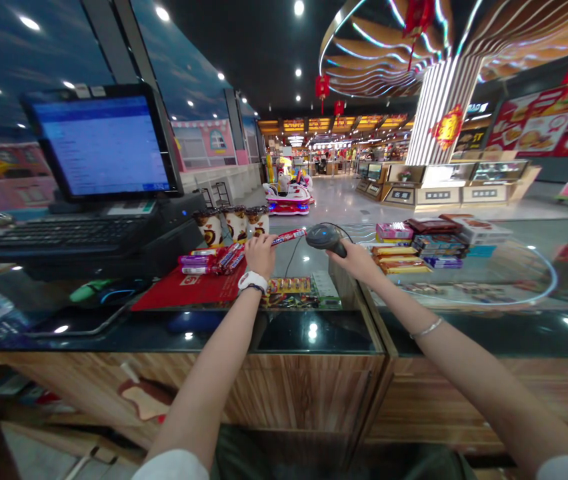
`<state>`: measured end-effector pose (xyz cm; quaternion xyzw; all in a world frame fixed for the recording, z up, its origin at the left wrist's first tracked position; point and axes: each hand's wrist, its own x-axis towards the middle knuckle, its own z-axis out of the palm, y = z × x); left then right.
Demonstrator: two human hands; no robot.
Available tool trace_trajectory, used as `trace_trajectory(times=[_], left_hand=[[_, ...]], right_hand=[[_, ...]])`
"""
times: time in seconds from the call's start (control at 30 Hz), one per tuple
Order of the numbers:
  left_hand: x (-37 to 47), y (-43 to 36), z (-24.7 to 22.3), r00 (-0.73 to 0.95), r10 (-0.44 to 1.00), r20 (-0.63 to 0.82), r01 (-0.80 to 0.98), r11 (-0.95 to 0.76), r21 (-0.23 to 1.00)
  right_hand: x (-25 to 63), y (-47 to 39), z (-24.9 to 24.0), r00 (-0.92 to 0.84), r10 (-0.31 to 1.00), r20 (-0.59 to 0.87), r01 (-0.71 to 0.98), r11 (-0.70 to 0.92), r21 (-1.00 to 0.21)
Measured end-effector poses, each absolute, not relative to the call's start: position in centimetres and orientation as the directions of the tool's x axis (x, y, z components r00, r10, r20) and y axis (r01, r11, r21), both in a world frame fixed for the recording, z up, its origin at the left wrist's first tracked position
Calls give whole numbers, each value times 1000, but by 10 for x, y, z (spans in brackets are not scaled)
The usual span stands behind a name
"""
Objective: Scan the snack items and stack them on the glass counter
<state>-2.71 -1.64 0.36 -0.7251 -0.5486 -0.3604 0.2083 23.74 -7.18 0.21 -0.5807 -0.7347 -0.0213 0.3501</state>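
Note:
My left hand [260, 257], with a white watch on its wrist, is closed on a thin red and white candy stick [289, 236] that points right. My right hand [357, 261] grips a black handheld scanner [323, 236], its head close to the stick's tip. A cable runs from the scanner. Left of my left hand, red candy packs [231, 259] and purple rolls [198, 260] lie on a red sheet [189, 288]. On the glass counter to the right are stacked boxes [440, 244] and yellow packs [400, 259].
A monitor [104, 147] and black keyboard [64, 230] stand at the left. Three patterned cups [235, 223] are behind the candy. A dark tray [81, 320] lies near the counter's front edge [309, 333]. More small packs [291, 285] show under the glass.

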Motion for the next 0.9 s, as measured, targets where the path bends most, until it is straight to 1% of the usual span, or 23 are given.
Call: trace_trajectory(times=[0.2, 0.5, 0.77, 0.9], left_hand=[[-27, -17, 4, 133, 646, 751, 945, -311, 100], [-28, -15, 2, 138, 643, 753, 946, -311, 92], [-29, -14, 1, 159, 634, 756, 945, -321, 70], [-29, -12, 0, 171, 630, 758, 944, -326, 58]], right_hand=[[238, -70, 1, -78, 841, 535, 881, 310, -358], [237, -72, 3, -106, 838, 535, 875, 335, -350], [236, -73, 2, -116, 832, 543, 859, 358, -365], [236, -73, -1, -147, 812, 565, 843, 401, -357]])
